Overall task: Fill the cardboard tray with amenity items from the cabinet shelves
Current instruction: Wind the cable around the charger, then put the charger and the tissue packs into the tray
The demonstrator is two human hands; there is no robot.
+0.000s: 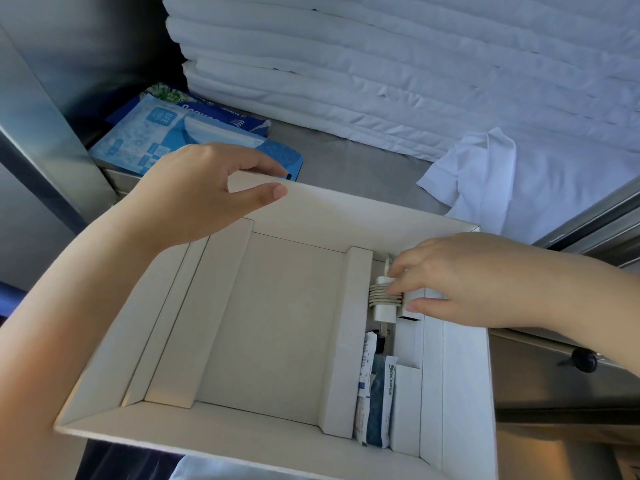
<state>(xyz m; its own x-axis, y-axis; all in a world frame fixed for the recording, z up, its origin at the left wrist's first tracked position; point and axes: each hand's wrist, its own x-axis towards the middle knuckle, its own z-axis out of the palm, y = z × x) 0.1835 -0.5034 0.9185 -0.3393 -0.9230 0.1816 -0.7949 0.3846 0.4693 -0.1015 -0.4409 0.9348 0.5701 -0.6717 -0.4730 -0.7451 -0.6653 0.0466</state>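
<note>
We see the cardboard tray (329,209) at the steel shelf (346,157), our left hand (187,195) pinching its far wall between thumb and fingers. Our right hand (460,278) reaches into the tray's narrow right compartment, fingers curled over a cable-wrapped charger (381,299), seemingly gripping it, beyond the sachets (375,400).

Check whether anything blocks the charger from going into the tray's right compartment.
Nothing visible does. The right hand holds the charger already inside the far end of the cardboard tray's right compartment. The sachets lie at that compartment's near end, not under it. The left hand grips the tray's far wall.
</note>
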